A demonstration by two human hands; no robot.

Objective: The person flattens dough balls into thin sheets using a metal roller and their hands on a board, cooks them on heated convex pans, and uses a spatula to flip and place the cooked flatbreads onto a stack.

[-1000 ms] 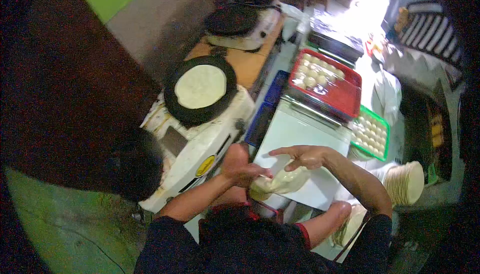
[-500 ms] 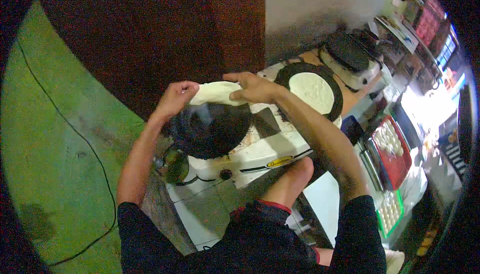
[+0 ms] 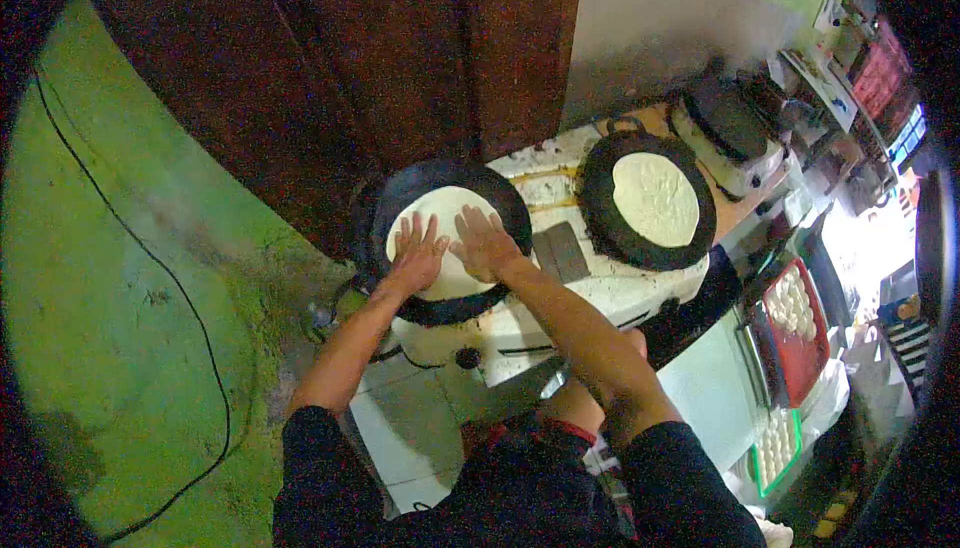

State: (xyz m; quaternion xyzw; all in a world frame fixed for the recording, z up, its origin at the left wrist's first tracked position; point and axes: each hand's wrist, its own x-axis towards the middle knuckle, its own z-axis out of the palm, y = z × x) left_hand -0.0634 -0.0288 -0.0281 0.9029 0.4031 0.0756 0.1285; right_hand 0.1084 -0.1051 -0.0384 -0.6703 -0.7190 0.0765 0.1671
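With fingers [image 3: 473, 220] spread on both the left hand [image 3: 420, 260] and the right hand [image 3: 486, 248], pressing flat onto the dough sheet [image 3: 460, 283], pinching nothing. Half a second ago, holding that sheet up, stretched from hand to hand; now laid out beneath the fingers, inside the near pan [image 3: 512, 216]. Seemingly carried by the pan instead of the grip, so judged past the transfer and into the pressing. Hard to tell how evenly seated under the palms. Just right of the fingers, on the white stove [image 3: 610, 300], a grey rectangular patch [image 3: 562, 253]; farther right, a second pan [image 3: 598, 203] bearing a round flatbread [image 3: 655, 198]. Well apart from the fingers, away to the right, a red tray [image 3: 810, 358] of pale dough balls [image 3: 788, 308] and a green-rimmed tray [image 3: 762, 473].
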